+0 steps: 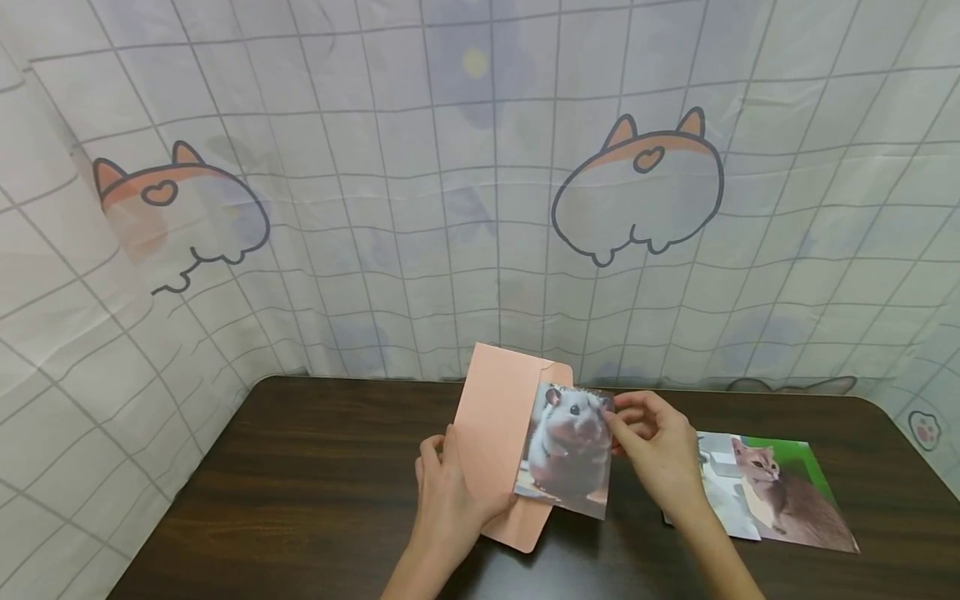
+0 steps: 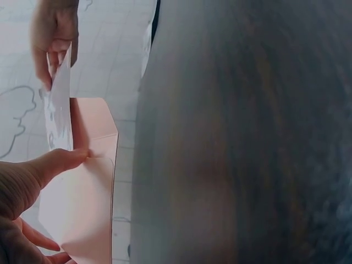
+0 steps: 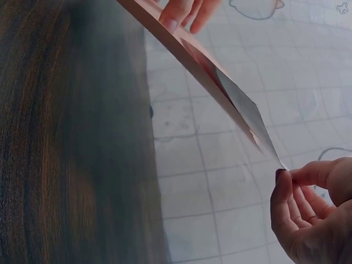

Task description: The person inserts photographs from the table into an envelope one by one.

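Note:
My left hand (image 1: 453,500) grips a pink envelope (image 1: 495,408) by its side, tilted above the dark table, with the thumb across its front near the opening. In the left wrist view the envelope's flap (image 2: 96,118) stands unfolded beyond the thumb. My right hand (image 1: 660,454) pinches the right edge of a photo card (image 1: 570,450) with a grey and white hamster on it. The card's left edge overlaps the envelope's opening. From the right wrist, the card (image 3: 247,110) slants out of the envelope's mouth, its corner between thumb and fingers.
On the brown wooden table (image 1: 315,483), right of my right hand, lie a card with a brown cat (image 1: 795,500) on green and a paler card (image 1: 727,500) partly beneath or beside it. A white checked curtain (image 1: 420,208) with corgi drawings hangs behind the table.

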